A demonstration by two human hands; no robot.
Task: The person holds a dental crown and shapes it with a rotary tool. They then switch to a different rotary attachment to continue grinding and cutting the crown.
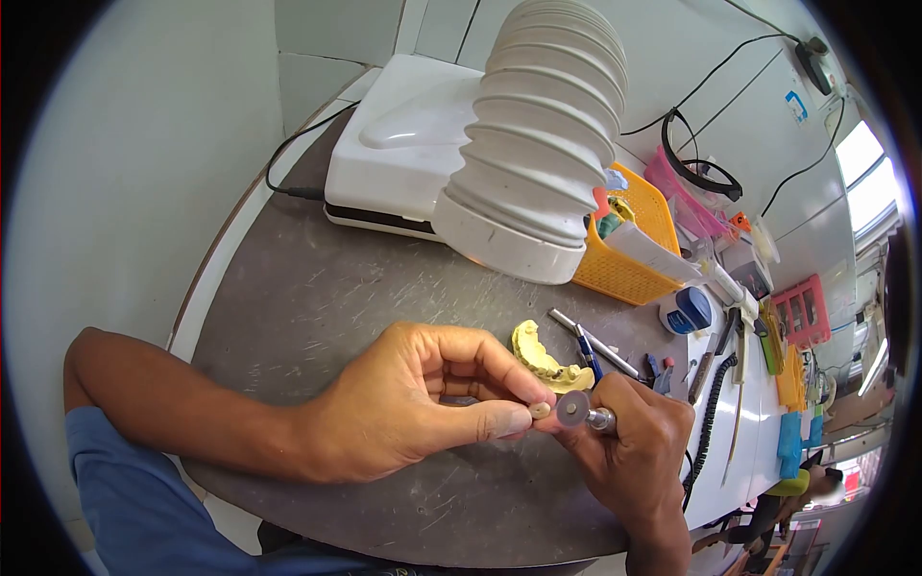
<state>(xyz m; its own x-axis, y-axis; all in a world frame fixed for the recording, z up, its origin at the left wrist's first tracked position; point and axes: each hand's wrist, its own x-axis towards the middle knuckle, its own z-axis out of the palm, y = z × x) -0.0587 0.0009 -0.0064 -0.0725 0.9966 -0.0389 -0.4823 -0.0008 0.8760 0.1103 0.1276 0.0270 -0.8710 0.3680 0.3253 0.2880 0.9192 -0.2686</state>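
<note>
The left hand pinches a small tooth-like piece in its fingers just left of the disc, whose handle the right hand clasps in its fingers. A slip could nick skin or flick the piece toward the yellow mould beyond the disc.

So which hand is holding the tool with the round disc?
The right hand: it grips the rotary handpiece with the grey disc at its tip. The left hand, by contrast, pinches a small pale piece.
</note>
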